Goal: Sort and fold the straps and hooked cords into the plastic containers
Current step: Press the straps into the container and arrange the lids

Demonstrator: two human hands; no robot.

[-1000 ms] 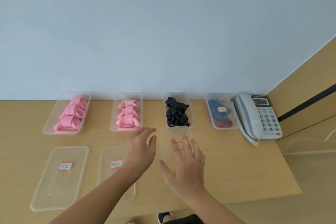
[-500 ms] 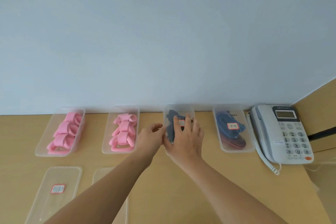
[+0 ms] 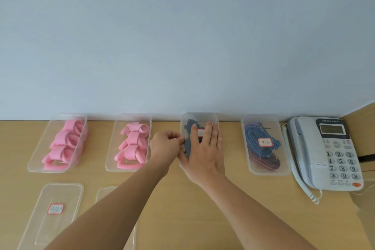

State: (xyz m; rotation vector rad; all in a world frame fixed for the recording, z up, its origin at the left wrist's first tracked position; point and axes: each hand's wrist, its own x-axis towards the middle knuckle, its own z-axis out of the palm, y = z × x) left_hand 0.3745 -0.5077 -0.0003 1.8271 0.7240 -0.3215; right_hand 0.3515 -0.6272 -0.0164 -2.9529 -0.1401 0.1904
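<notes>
Four clear plastic containers stand in a row along the wall. The third container [image 3: 199,116] holds black straps [image 3: 188,128] under a clear lid with a red-framed label. My right hand [image 3: 205,152] presses flat on that lid, fingers straight. My left hand [image 3: 165,145] pinches the lid's left edge with curled fingers. The two left containers [image 3: 32,160] [image 3: 110,160] hold folded pink straps [image 3: 65,140] [image 3: 134,144] and have no lids. The fourth container [image 3: 265,170] is lidded over blue and red hooked cords [image 3: 261,150].
Two loose clear lids [image 3: 58,191] [image 3: 105,193] lie at the table's front left, one with a red-framed label. A grey desk phone [image 3: 324,152] with a coiled cord sits at the right beside a wooden side panel.
Both hands carried the clear lid from the table's front up onto the black-strap container. The right hand now lies flatter on it, and the view has shifted toward the wall.
</notes>
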